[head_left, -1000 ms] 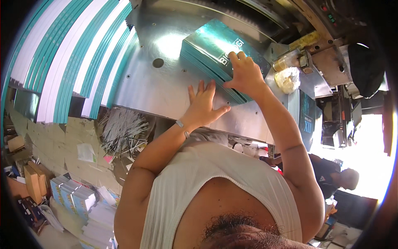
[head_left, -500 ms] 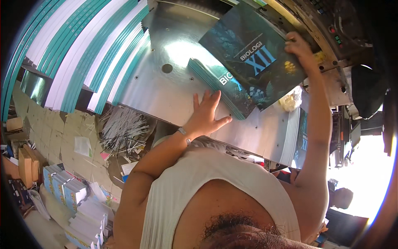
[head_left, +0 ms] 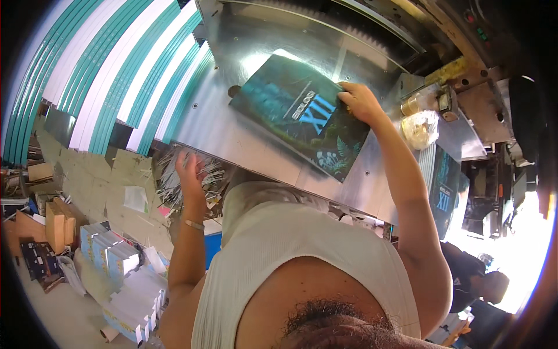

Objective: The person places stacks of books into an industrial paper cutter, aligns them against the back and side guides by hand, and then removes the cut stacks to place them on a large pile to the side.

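Note:
A dark blue-green book (head_left: 279, 96) with pale blue lettering lies at a slant on the shiny metal table (head_left: 226, 136), covering whatever is beneath it. My right hand (head_left: 360, 103) is curled over the book's far right edge, with fingertips partly hidden. Away to the left, my left hand (head_left: 190, 174) hangs past the table's front edge, over a heap of paper strips (head_left: 212, 168). Its fingers are apart and hold nothing.
Teal-and-white stacks of books (head_left: 99, 70) line the left side. More dark books (head_left: 444, 186) stand right of my arm, near a clear plastic bundle (head_left: 419, 129). Machine parts (head_left: 372, 26) border the far side. Bound bundles (head_left: 110, 250) sit lower left. Another person (head_left: 474, 279) is at lower right.
The upper book has moved left and nearer, and now hides the books seen below it. My right hand came along with it. My left hand has left the books and swung left off the table.

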The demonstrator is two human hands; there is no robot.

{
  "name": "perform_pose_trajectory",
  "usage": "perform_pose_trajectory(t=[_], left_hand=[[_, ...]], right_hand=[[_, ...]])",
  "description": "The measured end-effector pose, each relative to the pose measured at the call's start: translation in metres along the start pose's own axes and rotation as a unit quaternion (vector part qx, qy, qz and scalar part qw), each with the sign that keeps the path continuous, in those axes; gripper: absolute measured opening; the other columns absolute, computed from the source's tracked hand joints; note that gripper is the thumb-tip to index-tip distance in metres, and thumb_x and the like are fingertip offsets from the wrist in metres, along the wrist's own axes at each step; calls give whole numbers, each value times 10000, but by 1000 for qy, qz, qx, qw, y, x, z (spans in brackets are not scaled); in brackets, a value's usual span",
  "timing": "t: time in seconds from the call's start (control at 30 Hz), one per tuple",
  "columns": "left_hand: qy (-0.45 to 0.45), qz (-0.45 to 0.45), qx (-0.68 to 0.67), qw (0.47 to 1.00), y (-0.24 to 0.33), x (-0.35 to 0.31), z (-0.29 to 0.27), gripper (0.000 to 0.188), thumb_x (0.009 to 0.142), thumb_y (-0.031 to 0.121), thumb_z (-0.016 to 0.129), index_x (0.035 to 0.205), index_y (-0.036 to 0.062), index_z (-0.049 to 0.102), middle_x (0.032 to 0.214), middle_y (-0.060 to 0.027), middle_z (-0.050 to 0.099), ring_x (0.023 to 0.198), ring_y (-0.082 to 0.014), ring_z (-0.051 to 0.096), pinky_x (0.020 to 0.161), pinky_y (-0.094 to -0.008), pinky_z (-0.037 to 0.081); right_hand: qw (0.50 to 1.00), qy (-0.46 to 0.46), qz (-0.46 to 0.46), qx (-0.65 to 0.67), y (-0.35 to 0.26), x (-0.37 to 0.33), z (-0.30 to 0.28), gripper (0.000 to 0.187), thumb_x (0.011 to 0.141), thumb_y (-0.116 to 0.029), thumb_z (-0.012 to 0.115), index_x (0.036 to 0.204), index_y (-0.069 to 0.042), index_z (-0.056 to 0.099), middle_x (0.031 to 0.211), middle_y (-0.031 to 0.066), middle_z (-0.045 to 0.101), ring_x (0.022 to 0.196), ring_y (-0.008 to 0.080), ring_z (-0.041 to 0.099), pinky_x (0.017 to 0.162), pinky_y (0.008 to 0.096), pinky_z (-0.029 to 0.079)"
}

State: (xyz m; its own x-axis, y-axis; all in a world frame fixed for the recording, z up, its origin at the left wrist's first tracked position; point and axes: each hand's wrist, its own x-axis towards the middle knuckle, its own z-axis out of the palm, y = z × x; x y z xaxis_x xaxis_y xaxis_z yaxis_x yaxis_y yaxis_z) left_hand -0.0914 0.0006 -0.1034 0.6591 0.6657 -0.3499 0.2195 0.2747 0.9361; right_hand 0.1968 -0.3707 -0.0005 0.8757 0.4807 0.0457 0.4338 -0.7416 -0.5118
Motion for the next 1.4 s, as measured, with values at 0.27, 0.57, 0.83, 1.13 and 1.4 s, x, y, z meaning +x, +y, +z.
perform_pose_trajectory(t=[0.27,0.57,0.83,1.13,1.4], left_hand=[[-290,-144,-98,941,28,-35,3,733,987,520,631,1514,44,445,1460,-148,548,1311,-253,554,1116,-428,434],[-327,-105,-158,926,-13,-59,-10,684,887,248,781,1445,2,471,1372,-106,609,1207,-240,628,1039,-416,518],[-299,-4,-166,940,0,-50,-6,734,831,198,812,1441,-12,464,1360,-126,605,1206,-270,623,1052,-398,495],[-404,216,45,887,68,-7,35,494,783,-2,857,1209,0,605,1105,-80,695,971,-172,678,851,-338,572],[-380,109,-3,919,20,19,43,196,927,157,724,1036,-6,721,1017,-78,715,976,-183,661,864,-339,518]], right_hand=[[949,83,-250,-172,-70,-3,38,675,850,-541,712,1392,-149,617,1348,131,666,1287,315,591,1227,577,242],[928,-92,79,352,8,-62,74,982,882,-531,741,1567,47,341,1537,279,459,1431,361,445,1199,419,324],[879,-135,64,453,-66,-111,0,730,968,-382,665,1504,63,446,1331,156,641,1217,221,586,1091,363,425],[808,125,-97,568,1,-165,46,722,961,-336,670,1508,38,385,1476,123,515,1387,252,440,1184,409,280],[854,83,-15,514,1,-158,75,470,864,-100,658,1305,-25,512,1164,33,573,1074,179,511,935,361,400]])
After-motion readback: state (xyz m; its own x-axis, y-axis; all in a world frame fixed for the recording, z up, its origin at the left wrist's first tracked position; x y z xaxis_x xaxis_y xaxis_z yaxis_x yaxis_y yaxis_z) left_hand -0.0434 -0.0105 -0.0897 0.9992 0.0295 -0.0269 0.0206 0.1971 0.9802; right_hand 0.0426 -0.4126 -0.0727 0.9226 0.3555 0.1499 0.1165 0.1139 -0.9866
